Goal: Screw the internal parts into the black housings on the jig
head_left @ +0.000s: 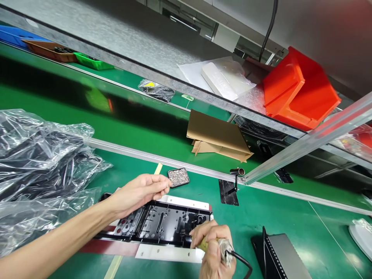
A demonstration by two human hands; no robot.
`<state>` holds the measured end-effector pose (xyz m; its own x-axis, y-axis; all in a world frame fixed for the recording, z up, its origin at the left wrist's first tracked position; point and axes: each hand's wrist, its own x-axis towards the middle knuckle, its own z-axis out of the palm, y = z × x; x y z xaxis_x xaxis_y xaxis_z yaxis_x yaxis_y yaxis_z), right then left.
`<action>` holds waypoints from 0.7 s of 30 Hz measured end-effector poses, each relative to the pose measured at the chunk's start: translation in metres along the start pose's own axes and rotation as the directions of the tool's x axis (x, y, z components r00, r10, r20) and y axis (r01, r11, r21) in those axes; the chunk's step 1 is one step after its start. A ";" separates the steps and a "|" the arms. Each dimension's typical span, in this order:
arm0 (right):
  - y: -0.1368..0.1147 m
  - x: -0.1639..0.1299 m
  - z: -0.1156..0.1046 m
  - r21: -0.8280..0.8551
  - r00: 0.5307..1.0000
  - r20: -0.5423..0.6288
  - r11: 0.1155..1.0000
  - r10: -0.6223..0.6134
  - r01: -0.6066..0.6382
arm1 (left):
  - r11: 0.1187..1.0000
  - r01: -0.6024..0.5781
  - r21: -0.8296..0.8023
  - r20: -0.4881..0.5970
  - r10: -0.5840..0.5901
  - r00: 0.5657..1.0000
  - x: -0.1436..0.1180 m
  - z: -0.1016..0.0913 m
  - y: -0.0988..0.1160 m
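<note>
My left hand (149,188) is closed in a pinch, with a tiny metal piece (167,186) just visible at the fingertips. It is above a black plastic panel (170,224), beside a small black tray (178,177) filled with tiny metal pieces. My right hand (213,242) wraps round a corded hand tool (203,245) with a yellowish handle, over the panel's right end. The tool's tip is hidden by the fingers; its black cable leaves at the lower right. White strips (170,254) with holes line the panel's long sides.
Clear plastic bags (43,162) over dark parts cover the left. A folded cardboard piece (217,135) lies behind the metal rail. At the right are a slanting metal post (308,139) and a grey-black box (281,252). An orange-red bin (299,93) sits on the overhead shelf.
</note>
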<state>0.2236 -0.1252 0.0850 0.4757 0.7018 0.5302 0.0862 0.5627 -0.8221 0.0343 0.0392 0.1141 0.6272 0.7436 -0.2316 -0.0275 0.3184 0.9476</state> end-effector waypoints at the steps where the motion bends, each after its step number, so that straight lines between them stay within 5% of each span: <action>1: -0.001 0.001 0.000 -0.006 1.000 0.008 1.000 -0.003 0.003 | 0.997 0.024 -0.073 0.001 -0.024 1.000 -0.008 0.002 -0.004; 12: -0.021 0.011 0.000 -0.056 0.996 0.093 0.998 -0.007 0.012 | 0.973 0.155 -0.172 -0.015 -0.160 0.987 -0.044 0.009 -0.034; 21: -0.023 0.009 -0.003 -0.052 0.995 0.101 0.999 0.008 -0.003 | 0.948 0.078 0.310 -0.176 -0.024 0.984 -0.067 0.008 -0.060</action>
<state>0.2287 -0.1325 0.1080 0.3852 0.7470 0.5419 0.1307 0.5372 -0.8333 0.0004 -0.0345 0.0743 0.4807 0.8278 -0.2892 0.2642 0.1777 0.9479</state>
